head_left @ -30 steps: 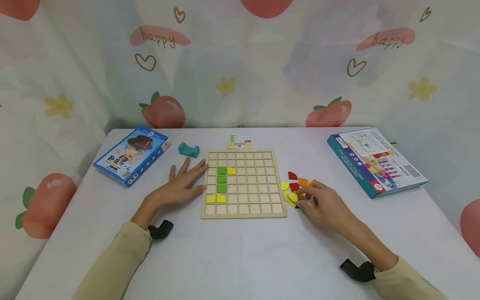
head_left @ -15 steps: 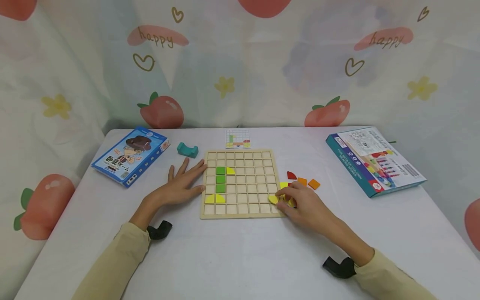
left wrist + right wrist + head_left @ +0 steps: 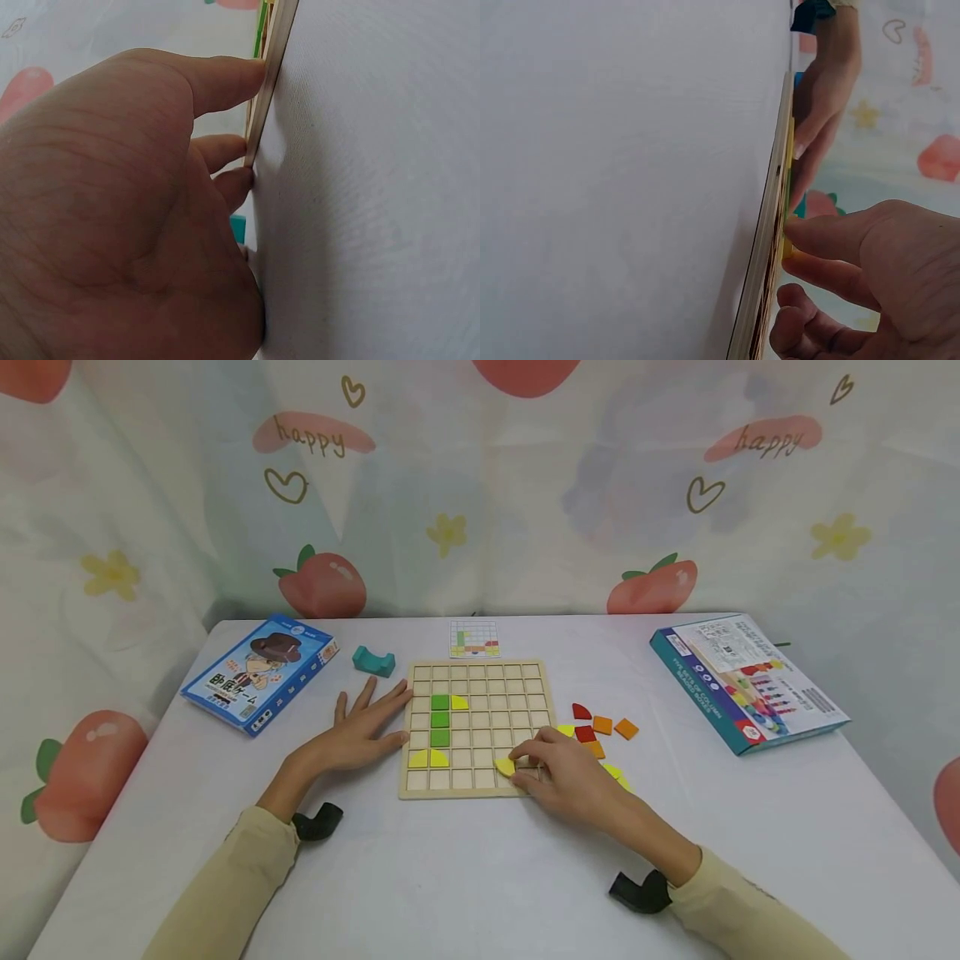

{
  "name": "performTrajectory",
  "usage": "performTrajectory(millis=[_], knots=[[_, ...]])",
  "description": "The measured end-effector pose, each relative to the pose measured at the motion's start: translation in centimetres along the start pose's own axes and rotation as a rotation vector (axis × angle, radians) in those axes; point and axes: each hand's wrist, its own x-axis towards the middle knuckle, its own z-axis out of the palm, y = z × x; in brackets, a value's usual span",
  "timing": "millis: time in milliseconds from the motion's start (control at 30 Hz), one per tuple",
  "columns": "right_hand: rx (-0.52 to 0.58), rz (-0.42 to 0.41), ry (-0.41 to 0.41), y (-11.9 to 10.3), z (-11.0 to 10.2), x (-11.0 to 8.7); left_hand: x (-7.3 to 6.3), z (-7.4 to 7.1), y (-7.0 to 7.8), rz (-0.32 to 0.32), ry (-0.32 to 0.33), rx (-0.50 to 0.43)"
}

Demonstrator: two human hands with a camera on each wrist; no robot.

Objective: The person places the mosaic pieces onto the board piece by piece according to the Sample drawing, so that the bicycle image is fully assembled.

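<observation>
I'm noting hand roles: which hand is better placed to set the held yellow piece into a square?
Probably the right hand: it pinches the yellow piece over the wooden board, while the left hand touches the board's left edge.

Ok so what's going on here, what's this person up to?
The right hand pinches a yellow piece at the lower part of a gridded wooden board, while the left hand rests against the board's left edge. Three green squares sit in one column, with three rounded yellow pieces also on the grid. Loose pieces in red, orange and yellow lie right of the board, and a small patterned card lies beyond it.
</observation>
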Motion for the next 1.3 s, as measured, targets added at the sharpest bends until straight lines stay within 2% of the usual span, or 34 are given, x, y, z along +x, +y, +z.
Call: performTrajectory(millis=[600,1000,1300], knots=[[-0.016,-0.093,-0.058,-4.1,2.0,1.8,-0.1,0.0,0.0,-0.002,-0.009,-0.005],[-0.020,-0.150,-0.076,-6.2,3.2,3.2,0.0,0.0,-0.2,0.004,-0.010,0.013],[-0.078,-0.225,-0.059,-7.3,4.2,4.0,0.0,-0.1,0.0,0.006,-0.009,0.014]])
